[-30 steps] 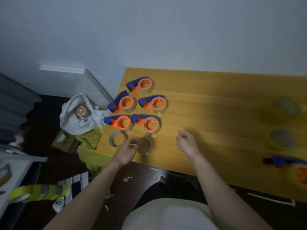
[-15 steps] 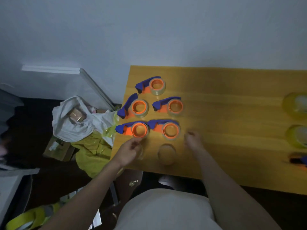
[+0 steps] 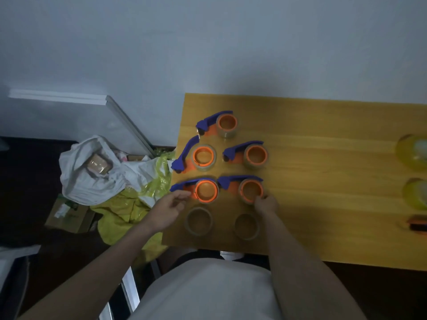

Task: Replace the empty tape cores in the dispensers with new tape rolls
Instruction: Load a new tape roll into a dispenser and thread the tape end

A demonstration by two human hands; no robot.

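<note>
Nearest right dispenser [image 3: 248,189] is pinched at its 5 o'clock rim by right hand [image 3: 265,204]. Left hand [image 3: 169,210] hovers loose-fingered, holding nothing. Two rolls [image 3: 199,221] lie at 6 o'clock. Judged: dispenser pickup; core removal next.

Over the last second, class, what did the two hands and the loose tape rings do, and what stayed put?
The left hand let go of the loose brown tape ring and moved up toward the near-left blue-and-orange dispenser. The right hand reached forward onto the near-right dispenser. Two loose rings lie on the wooden table, as before. The five dispensers kept their arrangement.
</note>
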